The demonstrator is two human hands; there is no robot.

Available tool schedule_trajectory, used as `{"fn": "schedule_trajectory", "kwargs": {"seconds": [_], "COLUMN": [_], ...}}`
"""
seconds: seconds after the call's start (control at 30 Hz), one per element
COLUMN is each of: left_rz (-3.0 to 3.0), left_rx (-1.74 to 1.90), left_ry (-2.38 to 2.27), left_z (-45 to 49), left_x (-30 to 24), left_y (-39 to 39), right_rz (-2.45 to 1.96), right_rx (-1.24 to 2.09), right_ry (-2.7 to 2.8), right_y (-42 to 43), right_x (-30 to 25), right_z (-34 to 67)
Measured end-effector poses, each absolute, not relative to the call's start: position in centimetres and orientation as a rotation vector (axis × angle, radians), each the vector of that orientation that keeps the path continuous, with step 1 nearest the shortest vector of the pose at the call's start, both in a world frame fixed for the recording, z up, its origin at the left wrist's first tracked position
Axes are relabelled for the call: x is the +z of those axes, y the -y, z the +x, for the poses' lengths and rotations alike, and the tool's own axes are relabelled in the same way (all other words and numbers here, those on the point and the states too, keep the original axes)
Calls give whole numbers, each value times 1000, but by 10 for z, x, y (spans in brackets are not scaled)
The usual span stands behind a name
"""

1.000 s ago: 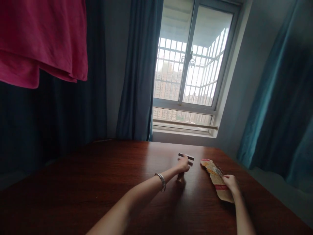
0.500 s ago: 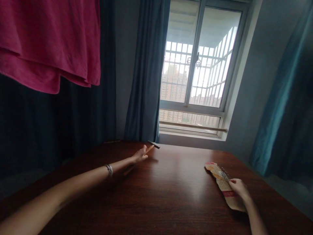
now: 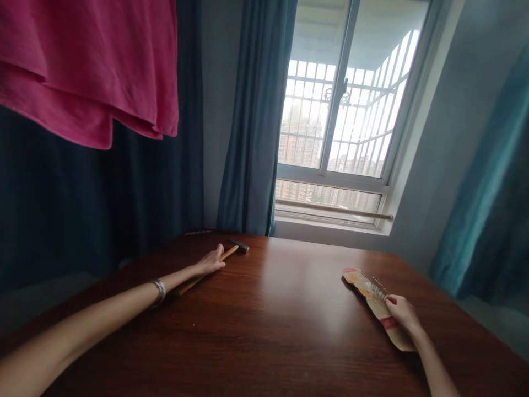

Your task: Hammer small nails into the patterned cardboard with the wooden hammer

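A small hammer [image 3: 231,251] with a wooden handle and dark metal head lies on the far left of the dark wooden table [image 3: 268,331]. My left hand [image 3: 211,262], a bracelet on its wrist, rests on the handle with fingers closed over it. At the right, a flat paper packet [image 3: 374,300] with a row of metal nails on it lies on the table. My right hand [image 3: 403,312] presses on the packet's near half, fingers curled at the nails.
A window [image 3: 343,121] with a barred balcony stands behind the table, flanked by blue curtains [image 3: 248,116]. A pink cloth [image 3: 86,66] hangs at the upper left. The table's far edge runs just past the hammer head.
My left hand carried the hammer from the middle of the table to the far left and set it down. The right hand stayed on the packet.
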State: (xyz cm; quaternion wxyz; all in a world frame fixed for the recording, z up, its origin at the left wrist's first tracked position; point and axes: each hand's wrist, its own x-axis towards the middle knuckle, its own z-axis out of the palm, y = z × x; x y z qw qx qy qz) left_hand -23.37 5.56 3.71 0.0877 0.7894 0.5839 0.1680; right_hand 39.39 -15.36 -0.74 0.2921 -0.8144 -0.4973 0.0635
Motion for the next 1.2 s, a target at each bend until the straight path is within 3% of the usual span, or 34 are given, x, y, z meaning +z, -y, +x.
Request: {"fn": "schedule_trajectory", "kwargs": {"seconds": [0.27, 0.73, 1.0, 1.2], "left_rz": [2345, 2404, 2446, 2172], "left_rx": [539, 484, 492, 849], "left_ry": [-1781, -1799, -1864, -1913], "left_z": [-241, -243, -237, -198], "left_x": [32, 32, 42, 55], "left_y": [-59, -58, -51, -45], "right_rz": [-1950, -1303, -1141, -1119], "right_rx": [302, 693, 843, 843], "right_ry": [1436, 1798, 1843, 1777], "right_y": [117, 8, -3, 0], "right_x": [3, -9, -8, -3], "right_z": [317, 80, 37, 41]}}
